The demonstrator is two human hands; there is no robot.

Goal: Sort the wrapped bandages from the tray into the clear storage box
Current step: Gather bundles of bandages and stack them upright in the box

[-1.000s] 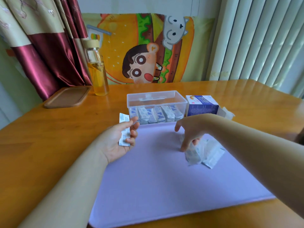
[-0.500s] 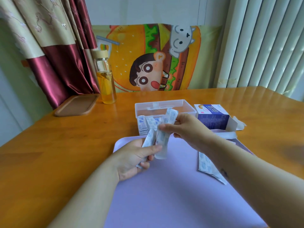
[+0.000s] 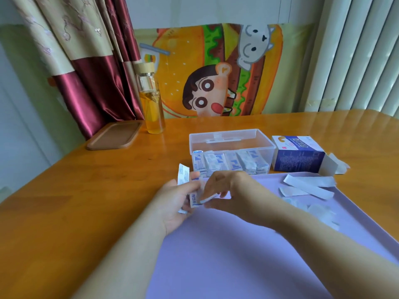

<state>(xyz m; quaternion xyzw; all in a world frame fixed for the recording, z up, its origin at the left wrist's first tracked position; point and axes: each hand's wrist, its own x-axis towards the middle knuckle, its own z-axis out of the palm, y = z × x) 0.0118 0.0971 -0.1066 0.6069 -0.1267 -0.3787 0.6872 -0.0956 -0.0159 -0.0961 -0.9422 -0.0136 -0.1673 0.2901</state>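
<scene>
Two hands work one bundle: left hand [image 3: 172,205] grips the bandages [image 3: 194,198], right hand [image 3: 225,190] pinches one (best square their edges before the box [image 3: 233,143]).

i read this as a home, probably a dining corner. i see a varnished wooden table [image 3: 64,201], satin curtains [image 3: 90,78] at 10 o'clock and a cartoon burger cloth [image 3: 194,61] at 12. vertical blinds [image 3: 356,61] hang at 2, and a glass bottle [image 3: 151,104] of amber drink stands at 11 beside a brown tray [image 3: 114,135].
</scene>
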